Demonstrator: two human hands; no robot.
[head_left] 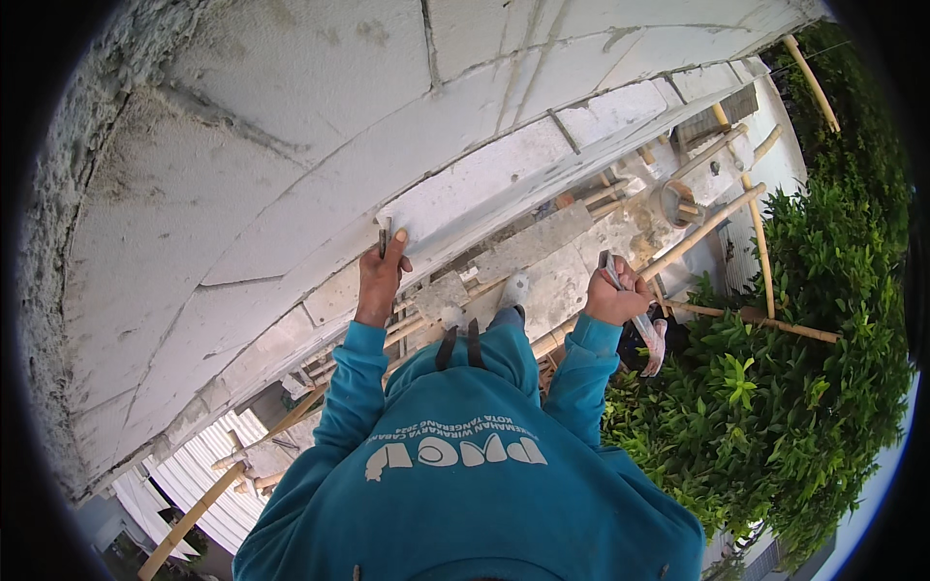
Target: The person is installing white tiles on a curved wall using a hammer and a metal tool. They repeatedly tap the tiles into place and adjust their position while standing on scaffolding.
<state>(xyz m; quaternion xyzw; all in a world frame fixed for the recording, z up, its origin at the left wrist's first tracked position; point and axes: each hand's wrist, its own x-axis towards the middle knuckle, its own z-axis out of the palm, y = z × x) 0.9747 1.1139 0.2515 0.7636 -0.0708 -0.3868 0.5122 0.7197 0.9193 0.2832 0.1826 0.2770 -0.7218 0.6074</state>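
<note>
A small metal chisel point(385, 232) stands against the grey block wall point(242, 165), gripped in the left hand point(380, 276). The hammer point(635, 315) sits well apart, out to the right. Bamboo scaffolding point(702, 228) and green shrubs point(804, 329) lie below. Both hands are closed: the left around the chisel at the wall, the right hand point(615, 295) around the hammer handle.
</note>
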